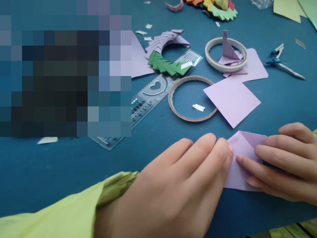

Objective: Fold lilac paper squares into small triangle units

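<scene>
A folded lilac paper piece (241, 147) lies on the blue table (49, 172) near the front edge. My left hand (180, 188), in a yellow-green sleeve, presses its fingertips down on the paper's left edge. My right hand (284, 162) lies over the paper's right side, its fingers stretched out and pressing on a fold. Both hands touch the paper, and part of it is hidden under them.
Behind lie a loose lilac square (232, 99), two tape rings (192, 99) (225, 54), a clear stencil ruler (148, 99), a half ring of folded lilac and green pieces (165, 53), a compass (284, 64), paper scraps and a colourful folded ring (218, 8). A blurred patch covers the left.
</scene>
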The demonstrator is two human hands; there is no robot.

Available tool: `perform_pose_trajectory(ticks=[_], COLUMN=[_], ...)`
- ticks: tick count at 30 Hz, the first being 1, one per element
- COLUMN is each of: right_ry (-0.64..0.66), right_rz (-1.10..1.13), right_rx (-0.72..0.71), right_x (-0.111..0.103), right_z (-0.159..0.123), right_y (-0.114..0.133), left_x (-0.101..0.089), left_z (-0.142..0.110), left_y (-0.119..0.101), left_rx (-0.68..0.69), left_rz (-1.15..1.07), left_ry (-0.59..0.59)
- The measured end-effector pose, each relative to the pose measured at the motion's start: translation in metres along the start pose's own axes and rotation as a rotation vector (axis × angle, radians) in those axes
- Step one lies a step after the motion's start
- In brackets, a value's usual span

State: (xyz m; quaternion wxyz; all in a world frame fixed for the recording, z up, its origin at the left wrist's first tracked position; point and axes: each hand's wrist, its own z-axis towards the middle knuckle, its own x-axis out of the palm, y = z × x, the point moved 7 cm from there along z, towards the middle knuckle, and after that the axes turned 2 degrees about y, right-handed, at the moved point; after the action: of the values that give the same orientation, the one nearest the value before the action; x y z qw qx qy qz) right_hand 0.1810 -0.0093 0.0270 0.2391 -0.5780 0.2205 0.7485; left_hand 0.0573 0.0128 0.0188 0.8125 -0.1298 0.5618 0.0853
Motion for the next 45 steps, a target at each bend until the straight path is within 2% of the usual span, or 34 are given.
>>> perform_pose_trajectory(ticks=[6, 13, 15, 17, 19, 25, 30, 33, 36, 40, 45], right_ry=[0.018, -0.041, -0.038, -0.055, -0.064, -0.118, -0.041, -0.039, -0.042, -0.023, -0.003], right_rz=[0.034, 0.029, -0.036, -0.092, -0.098, -0.101, -0.072, -0.021, 0.017, 0.021, 0.026], right_rx=[-0.021, 0.007, 0.093, 0.243, 0.294, 0.161, 0.046, 0.058, 0.080, 0.028, -0.003], right_x=[0.002, -0.012, -0.012, -0.011, -0.008, -0.007, 0.001, 0.002, 0.003, 0.003, 0.004], right_z=[0.000, -0.005, -0.005, -0.006, -0.005, -0.002, -0.001, 0.000, 0.002, 0.003, 0.004], right_y=[-0.001, -0.005, -0.016, -0.029, -0.033, -0.017, -0.006, -0.005, -0.007, -0.008, -0.009], left_x=[-0.001, -0.001, -0.001, 0.000, 0.001, 0.006, 0.005, 0.004, -0.003, 0.000, 0.002], left_z=[0.001, 0.006, 0.006, 0.005, 0.003, 0.000, -0.005, -0.005, 0.000, 0.003, 0.002], left_y=[0.001, 0.003, 0.002, 0.002, 0.002, -0.003, -0.006, -0.004, 0.000, 0.003, 0.005], left_rx=[-0.002, -0.029, -0.013, -0.003, 0.009, 0.023, 0.038, 0.040, 0.004, -0.019, -0.037], left_rz=[-0.016, -0.015, 0.001, 0.016, 0.019, -0.046, -0.056, -0.147, -0.210, -0.174, -0.167], left_ry=[0.000, 0.020, 0.021, 0.024, 0.023, 0.066, 0.042, 0.055, 0.002, 0.042, 0.013])
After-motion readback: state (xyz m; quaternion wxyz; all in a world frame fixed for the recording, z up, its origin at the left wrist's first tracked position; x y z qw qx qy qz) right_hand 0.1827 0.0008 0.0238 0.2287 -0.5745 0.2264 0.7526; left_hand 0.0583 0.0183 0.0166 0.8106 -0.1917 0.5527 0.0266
